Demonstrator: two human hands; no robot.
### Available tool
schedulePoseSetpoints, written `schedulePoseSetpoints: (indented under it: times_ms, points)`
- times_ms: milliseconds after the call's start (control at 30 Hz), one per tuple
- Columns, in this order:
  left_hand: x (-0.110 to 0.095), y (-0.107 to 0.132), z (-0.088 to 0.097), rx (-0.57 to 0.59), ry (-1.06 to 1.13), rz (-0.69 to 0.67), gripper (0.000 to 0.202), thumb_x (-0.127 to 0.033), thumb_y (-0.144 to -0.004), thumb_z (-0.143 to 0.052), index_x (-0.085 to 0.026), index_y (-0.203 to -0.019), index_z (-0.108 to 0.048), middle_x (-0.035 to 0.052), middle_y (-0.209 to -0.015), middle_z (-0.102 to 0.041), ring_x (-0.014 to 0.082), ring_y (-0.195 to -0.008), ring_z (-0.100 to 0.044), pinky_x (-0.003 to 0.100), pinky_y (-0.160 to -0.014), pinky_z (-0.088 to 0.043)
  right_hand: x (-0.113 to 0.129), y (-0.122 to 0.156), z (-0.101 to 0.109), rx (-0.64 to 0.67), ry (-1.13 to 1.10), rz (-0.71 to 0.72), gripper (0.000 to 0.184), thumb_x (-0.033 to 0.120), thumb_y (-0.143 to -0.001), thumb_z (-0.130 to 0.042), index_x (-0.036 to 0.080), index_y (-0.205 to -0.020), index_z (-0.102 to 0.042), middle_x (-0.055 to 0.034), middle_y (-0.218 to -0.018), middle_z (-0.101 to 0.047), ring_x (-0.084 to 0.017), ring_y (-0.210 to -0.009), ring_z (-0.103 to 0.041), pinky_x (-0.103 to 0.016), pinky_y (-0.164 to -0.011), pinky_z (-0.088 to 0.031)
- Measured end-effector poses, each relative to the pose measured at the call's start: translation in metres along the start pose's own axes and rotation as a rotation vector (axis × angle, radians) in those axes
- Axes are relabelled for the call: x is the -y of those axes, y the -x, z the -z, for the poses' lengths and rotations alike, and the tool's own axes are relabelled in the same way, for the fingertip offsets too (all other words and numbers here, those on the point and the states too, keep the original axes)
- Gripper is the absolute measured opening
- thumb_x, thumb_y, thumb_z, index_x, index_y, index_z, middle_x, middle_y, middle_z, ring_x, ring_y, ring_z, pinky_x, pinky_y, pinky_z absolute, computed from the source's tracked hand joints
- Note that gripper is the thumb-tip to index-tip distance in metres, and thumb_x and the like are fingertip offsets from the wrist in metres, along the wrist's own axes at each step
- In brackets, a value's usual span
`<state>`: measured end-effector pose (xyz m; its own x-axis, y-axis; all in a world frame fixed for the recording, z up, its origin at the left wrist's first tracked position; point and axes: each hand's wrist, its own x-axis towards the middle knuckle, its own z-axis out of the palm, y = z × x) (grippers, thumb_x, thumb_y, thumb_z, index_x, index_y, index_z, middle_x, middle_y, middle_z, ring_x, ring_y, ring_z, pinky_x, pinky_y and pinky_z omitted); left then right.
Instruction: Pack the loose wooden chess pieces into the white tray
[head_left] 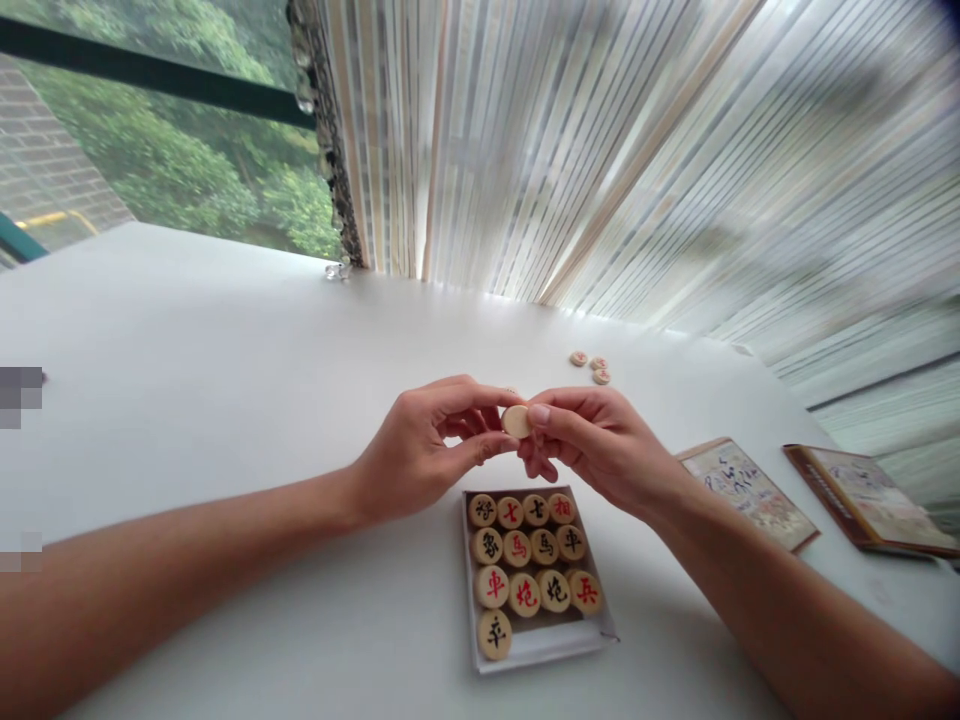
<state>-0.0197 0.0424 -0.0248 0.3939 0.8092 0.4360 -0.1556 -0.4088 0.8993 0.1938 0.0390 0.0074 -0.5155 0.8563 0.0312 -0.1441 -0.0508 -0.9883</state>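
Note:
Between my two hands is a round wooden Chinese chess piece, its plain face toward me. My left hand pinches it from the left with thumb and forefinger. From the right, the thumb and fingers of my right hand grip the same piece. Just below the hands lies a shallow white box with several chess pieces in rows, marked with red or black characters. A black-marked piece sits alone in its front row, at the left. Whether more pieces are tucked in my fingers is hidden.
Beyond my right hand, three loose chess pieces lie on the white table. At right are a flat illustrated cover and a brown-edged box or lid. A striped string curtain hangs along the table's far edge, beside a window.

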Motion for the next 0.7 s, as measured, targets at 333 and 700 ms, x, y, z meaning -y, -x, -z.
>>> schedulePoseSetpoints:
  times_ms: [333,700]
  points:
    - [-0.003,0.001,-0.002,-0.09,-0.07,-0.059,0.016,-0.025,-0.09,-0.084,-0.014,-0.1,-0.077,0.0067,-0.092,-0.078,0.0158,-0.081,-0.075,0.026,-0.073,-0.064,0.01,0.019,-0.01,-0.137,0.511,0.251,0.02,0.027,-0.094,-0.082,0.02,-0.113,-0.084,-0.0051,-0.086,-0.081,-0.016,-0.077,-0.076,-0.025,-0.07,-0.064]
    - [-0.015,0.004,0.0,0.063,-0.427,-0.6,0.006,-0.013,-0.095,-0.075,-0.018,-0.096,-0.077,0.0073,-0.094,-0.076,0.0151,-0.083,-0.075,0.025,-0.076,-0.063,0.014,0.05,-0.014,-0.147,0.62,0.178,0.025,0.027,-0.088,-0.088,0.019,-0.111,-0.084,-0.0083,-0.097,-0.082,-0.021,-0.084,-0.077,-0.034,-0.075,-0.067]
